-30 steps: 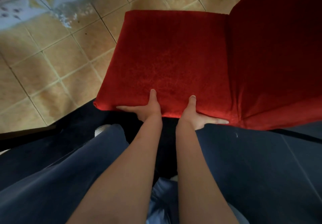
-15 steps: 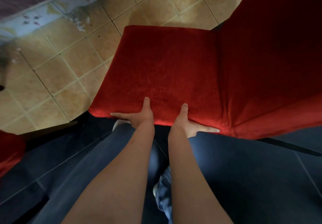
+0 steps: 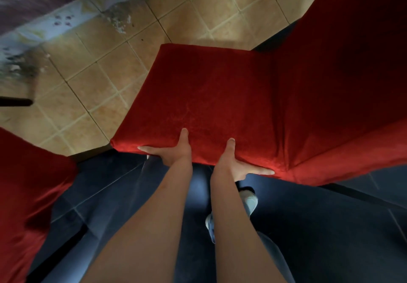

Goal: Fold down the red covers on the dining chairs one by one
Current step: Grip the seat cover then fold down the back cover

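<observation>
A dining chair stands in front of me, wrapped in a red velvet cover (image 3: pixel 209 97) over the seat and the backrest (image 3: pixel 341 73) at the right. Both my hands hold the seat's near edge. My left hand (image 3: pixel 171 152) has its thumb on top of the seat and its fingers along the front edge, pointing left. My right hand (image 3: pixel 233 166) grips the same way, thumb on top and fingers stretched right toward the seat's corner. The fingers' undersides are hidden below the edge.
A second red-covered chair (image 3: pixel 26 194) fills the lower left. Beige floor tiles (image 3: pixel 99 84) lie beyond the seat and dark blue tiles (image 3: pixel 330 227) lie under me. My white shoe (image 3: pixel 248 201) shows beneath the right arm. A black bar (image 3: pixel 15 102) juts in at the left edge.
My view has swung left and back, so the seat sits lower right in view and the second red chair has appeared at left. Both hands keep the same hold.
</observation>
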